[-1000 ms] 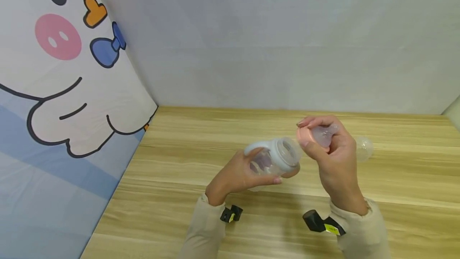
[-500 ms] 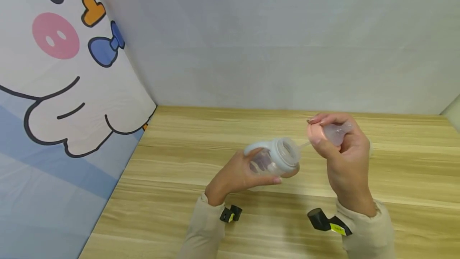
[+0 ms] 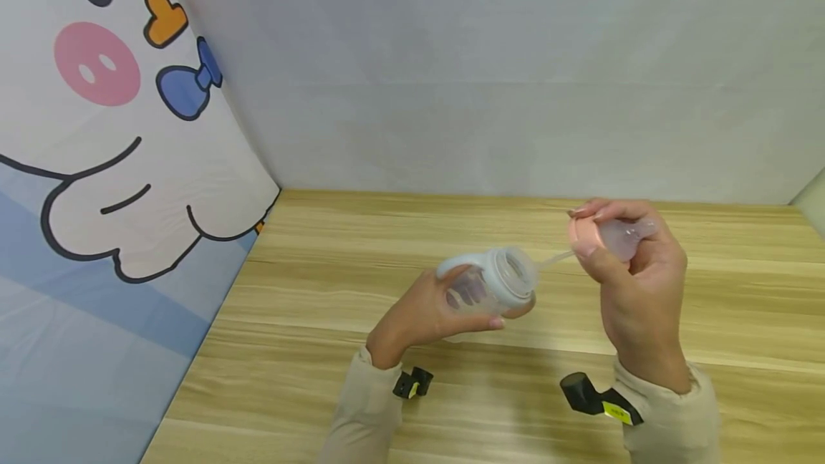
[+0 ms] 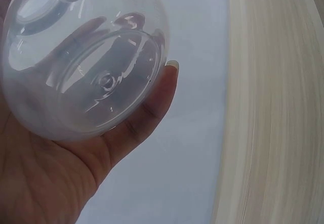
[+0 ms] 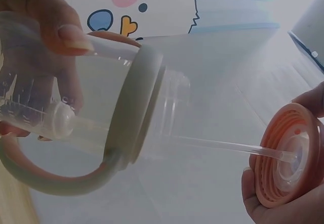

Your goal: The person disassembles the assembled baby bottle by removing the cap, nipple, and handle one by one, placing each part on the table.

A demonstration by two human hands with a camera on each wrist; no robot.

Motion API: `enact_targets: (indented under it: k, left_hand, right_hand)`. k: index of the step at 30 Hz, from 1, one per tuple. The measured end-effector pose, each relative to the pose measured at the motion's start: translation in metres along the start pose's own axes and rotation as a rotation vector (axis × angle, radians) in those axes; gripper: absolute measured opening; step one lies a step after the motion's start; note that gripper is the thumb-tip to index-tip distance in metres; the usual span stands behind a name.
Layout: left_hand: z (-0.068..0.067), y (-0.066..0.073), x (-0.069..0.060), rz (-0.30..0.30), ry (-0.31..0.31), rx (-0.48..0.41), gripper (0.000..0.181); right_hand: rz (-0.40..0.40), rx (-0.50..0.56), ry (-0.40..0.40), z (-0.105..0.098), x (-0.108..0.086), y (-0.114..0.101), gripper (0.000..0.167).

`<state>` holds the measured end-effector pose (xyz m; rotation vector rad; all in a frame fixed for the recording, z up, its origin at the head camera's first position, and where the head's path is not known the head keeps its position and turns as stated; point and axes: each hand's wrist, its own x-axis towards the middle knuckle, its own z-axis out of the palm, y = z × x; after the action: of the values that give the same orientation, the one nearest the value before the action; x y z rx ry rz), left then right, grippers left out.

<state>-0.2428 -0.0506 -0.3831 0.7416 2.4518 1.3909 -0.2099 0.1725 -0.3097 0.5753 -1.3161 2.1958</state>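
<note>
From where I'm standing: left hand (image 3: 428, 313) has its fingers wrapped round the clear bottle (image 3: 488, 285), tilted, mouth (image 5: 177, 92) facing the right fingers. Can't tell if any finger goes through the handle (image 5: 66, 186).

Right hand (image 3: 644, 299): thumb and fingertips clamp the pink ring (image 3: 585, 237), teat (image 3: 621, 238) lying back toward the palm.

Ring and bottle are apart. Only the straw (image 5: 233, 146) spans the gap between the 2 sets of fingers; its round end piece (image 5: 62, 120) sits inside the bottle, level with the left fingers.

Risks, my read:
1. Right fingers pull off-axis: straw bends, end piece snags at the mouth, straw may pop off the ring.
2. Right pinch slackens: ring drops toward the table (image 3: 322, 263) below the fingers, dragging the straw.
3. Left fingers are on smooth, curved wall: a hard tug could twist the bottle loose.
</note>
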Motion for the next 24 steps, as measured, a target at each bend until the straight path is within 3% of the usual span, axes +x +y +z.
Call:
enact_targets:
  k: [8,15,24]
  left_hand:
    - [0.000,-0.001,-0.001,-0.007,-0.008,0.011,0.064]
    - [0.000,-0.002,0.000,0.040,-0.007,-0.023,0.057]
    - [0.001,0.000,-0.002,0.016,-0.007,-0.031,0.058]
  right_hand:
    - [-0.040,0.034,0.014,0.001,0.001,-0.005,0.030]
    - [-0.057,0.060,0.015,0.000,0.001,-0.009,0.028]
    - [-0.092,0.104,0.040,0.000,0.000,-0.015,0.027]
